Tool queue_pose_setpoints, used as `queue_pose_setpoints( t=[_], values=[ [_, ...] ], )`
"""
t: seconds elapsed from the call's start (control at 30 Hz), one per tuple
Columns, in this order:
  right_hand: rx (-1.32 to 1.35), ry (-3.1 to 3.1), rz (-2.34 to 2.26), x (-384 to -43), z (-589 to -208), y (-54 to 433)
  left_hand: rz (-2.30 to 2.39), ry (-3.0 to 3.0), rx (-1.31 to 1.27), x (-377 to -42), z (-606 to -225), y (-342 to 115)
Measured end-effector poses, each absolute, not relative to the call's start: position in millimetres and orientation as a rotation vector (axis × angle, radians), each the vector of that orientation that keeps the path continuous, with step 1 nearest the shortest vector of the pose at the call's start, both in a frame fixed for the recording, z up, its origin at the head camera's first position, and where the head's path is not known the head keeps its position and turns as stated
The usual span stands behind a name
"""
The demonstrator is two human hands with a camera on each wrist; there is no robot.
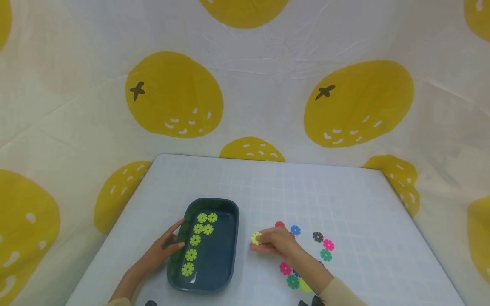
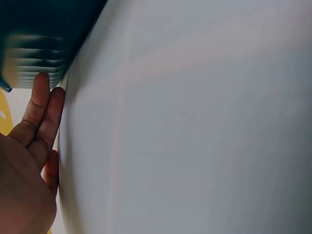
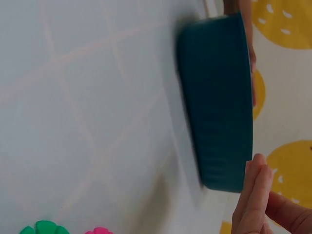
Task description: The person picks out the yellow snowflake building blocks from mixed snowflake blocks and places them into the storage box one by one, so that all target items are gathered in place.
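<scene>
A dark teal tray [image 1: 216,278] holds several yellow notched flower-shaped discs [image 1: 195,240], lying flat toward its left side. My left hand [image 1: 158,248] touches the tray's left edge with its fingertips and thumb; in the left wrist view, its straight fingers [image 2: 48,107] lie against the tray's outer wall [image 2: 34,53]. To the right of the tray, my right hand [image 1: 279,243] pinches one yellow flower disc [image 1: 255,238] above the table. The right wrist view shows the right hand [image 3: 258,204] in front of the tray [image 3: 217,102], but the disc is hidden there.
Several loose discs lie around and under my right forearm, among them a blue one [image 1: 295,230], a black one [image 1: 317,236], a pink one [image 1: 328,245] and a green one [image 1: 292,281]. A pale checked cloth [image 1: 363,204] covers the table, and a fruit-print curtain [image 1: 264,114] hangs behind it.
</scene>
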State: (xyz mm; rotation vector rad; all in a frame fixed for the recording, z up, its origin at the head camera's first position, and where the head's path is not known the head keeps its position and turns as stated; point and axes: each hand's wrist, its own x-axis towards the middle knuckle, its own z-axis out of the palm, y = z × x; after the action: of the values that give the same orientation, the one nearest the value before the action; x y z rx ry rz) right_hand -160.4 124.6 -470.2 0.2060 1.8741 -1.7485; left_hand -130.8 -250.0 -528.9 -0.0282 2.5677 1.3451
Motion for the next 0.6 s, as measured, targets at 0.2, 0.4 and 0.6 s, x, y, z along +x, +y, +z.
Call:
queue_pose_setpoints(
  t=[0.2,0.4,0.6],
  values=[
    [0.184,1.86,-1.752,-162.0,-467.7,118.0,1.349,2.571,-0.015,-130.2,-529.5,-250.6],
    [0.198,1.846,-1.753,-164.9,-463.5,109.3,1.342,2.572,-0.011,-130.7,-530.2,-251.2],
    [0.159,1.849,-1.728,-166.4,-458.4,99.0,1.368,2.559,-0.011,-130.1,-529.6,-250.8]
  ],
)
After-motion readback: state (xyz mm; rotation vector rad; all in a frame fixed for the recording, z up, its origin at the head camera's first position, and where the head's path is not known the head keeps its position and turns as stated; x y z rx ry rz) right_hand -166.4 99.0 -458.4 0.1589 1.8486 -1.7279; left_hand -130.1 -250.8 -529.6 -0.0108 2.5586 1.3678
